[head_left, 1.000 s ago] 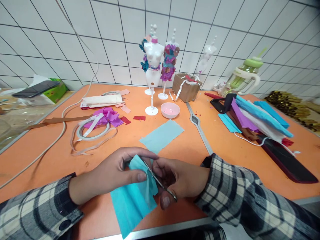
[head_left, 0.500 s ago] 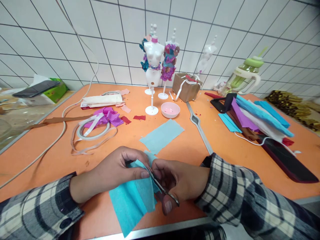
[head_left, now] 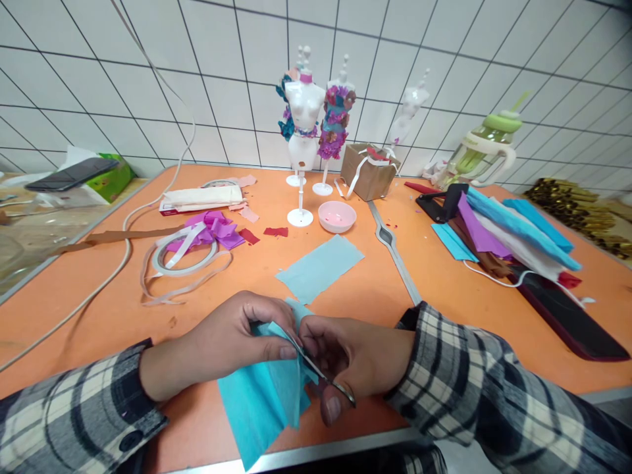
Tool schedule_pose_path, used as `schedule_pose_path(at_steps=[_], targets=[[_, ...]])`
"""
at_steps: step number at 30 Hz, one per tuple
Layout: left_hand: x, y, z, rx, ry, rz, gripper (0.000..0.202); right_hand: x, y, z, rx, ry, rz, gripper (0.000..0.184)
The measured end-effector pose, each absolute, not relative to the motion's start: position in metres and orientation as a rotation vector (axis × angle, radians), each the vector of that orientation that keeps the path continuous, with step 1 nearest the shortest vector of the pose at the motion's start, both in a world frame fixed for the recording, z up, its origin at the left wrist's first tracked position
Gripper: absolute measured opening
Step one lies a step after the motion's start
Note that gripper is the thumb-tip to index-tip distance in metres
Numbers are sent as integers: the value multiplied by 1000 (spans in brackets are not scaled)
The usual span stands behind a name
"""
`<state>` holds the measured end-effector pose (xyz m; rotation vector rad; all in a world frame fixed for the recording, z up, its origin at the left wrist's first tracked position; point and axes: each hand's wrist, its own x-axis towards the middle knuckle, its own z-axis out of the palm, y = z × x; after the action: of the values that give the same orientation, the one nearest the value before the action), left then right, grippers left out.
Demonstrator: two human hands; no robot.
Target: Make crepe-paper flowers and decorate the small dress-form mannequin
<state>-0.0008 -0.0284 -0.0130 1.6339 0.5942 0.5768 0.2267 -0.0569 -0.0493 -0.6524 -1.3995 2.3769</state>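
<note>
My left hand [head_left: 247,332] pinches a folded sheet of turquoise crepe paper [head_left: 259,401] between thumb and fingers near the front edge of the table. The paper hangs down toward that edge. In my right hand [head_left: 345,349] is a small pair of metal scissors [head_left: 323,376], my thumb through one handle loop. Their blades lie against the paper beside my left thumb; the tips are hidden behind my fingers and the folds. Just beyond my hands lies a flat pale-blue crepe paper rectangle [head_left: 323,266] on the orange table [head_left: 237,276].
White dress-form stands [head_left: 302,118], some decorated, rise at the back. A pink bowl [head_left: 337,217] and a brown box [head_left: 369,172] stand before them. Tape rolls [head_left: 185,271] and purple crepe paper [head_left: 217,230] lie left; a phone [head_left: 567,309], coloured paper [head_left: 523,227] and a bottle [head_left: 478,155] are right.
The hanging flap of turquoise paper has shifted slightly and a cut edge shows more beside the scissors. My left hand has moved a touch to the right; the scissors stay nearly in place.
</note>
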Motion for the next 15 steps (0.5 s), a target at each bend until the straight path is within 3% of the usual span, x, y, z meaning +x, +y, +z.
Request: schedule_pose_path(at_steps=[15], targets=[[-1, -28, -15, 1638, 572, 563, 13, 223, -57, -45, -664, -1418, 2377, 77]])
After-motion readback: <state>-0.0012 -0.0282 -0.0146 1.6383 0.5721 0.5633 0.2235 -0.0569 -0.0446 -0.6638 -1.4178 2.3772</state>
